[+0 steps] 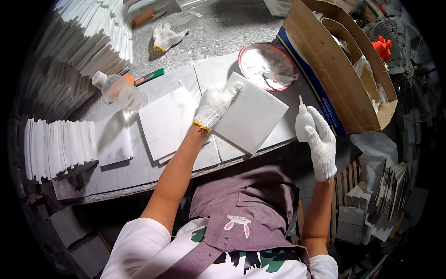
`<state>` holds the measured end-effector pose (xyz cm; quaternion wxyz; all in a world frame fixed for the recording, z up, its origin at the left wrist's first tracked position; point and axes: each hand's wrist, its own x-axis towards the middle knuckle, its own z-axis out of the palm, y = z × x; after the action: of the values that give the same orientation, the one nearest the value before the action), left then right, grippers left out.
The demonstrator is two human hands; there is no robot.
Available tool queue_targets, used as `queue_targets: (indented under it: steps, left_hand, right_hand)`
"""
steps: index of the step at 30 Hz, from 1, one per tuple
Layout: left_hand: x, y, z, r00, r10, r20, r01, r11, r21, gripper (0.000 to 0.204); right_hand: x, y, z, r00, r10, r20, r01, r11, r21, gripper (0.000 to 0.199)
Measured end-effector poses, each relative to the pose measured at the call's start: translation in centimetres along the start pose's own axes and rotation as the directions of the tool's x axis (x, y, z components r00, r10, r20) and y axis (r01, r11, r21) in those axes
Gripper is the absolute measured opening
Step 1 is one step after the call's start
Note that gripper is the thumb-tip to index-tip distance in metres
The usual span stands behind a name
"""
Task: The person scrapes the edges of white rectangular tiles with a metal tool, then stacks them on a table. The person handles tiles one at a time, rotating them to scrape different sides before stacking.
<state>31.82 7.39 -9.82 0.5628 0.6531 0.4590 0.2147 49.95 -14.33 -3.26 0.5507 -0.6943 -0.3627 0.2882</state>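
Note:
Both my hands wear white knit gloves. My left hand (217, 106) lies on the left edge of a white square tile (253, 116), its thumb and fingers around that edge; the fingers underneath are hidden. The tile sits tilted at the table's front edge. In my right hand (321, 142) is a small white squeeze bottle (304, 122) with a thin pointed nozzle, held upright to the right of the tile. A short stack of white tiles (168, 122) lies left of my left hand. Behind the held tile stands a round red-rimmed tub (241, 69) of white paste, a flat scraper (280, 77) across it.
A clear plastic bottle (124, 93) stands at the left near a green-and-orange tool (148, 76). Upright tile rows (60, 146) and tall tile stacks (79, 51) fill the left side. A loose glove (167, 37) lies farther back. An open cardboard box (339, 69) borders the right.

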Motion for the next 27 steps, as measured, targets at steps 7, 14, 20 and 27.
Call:
queue_targets:
  steps: [7,14,20,27]
  left_hand:
    - [-0.3,0.4,0.0,1.000,0.004,0.019,-0.005,1.000,0.029,0.049]
    - [-0.2,0.3,-0.1,0.999,0.049,0.006,-0.049,0.992,0.119,0.050]
    - [-0.4,0.7,-0.2,0.999,0.032,0.009,-0.033,0.988,0.148,0.051]
    - [-0.2,0.6,-0.1,0.998,0.068,0.008,-0.068,0.975,0.210,0.051]
  right_hand:
    - [2.0,-1.4,0.5,0.984,0.086,0.153,-0.079,0.995,-0.055,0.044]
    - [2.6,-1.5,1.1,0.976,0.137,0.168,-0.134,0.991,-0.027,0.042]
    - [2.9,-1.5,0.9,0.961,0.212,0.176,-0.212,0.977,-0.016,0.043]
    - [3.1,-0.9,0.9,0.959,0.210,0.190,-0.215,0.977,0.006,0.043]
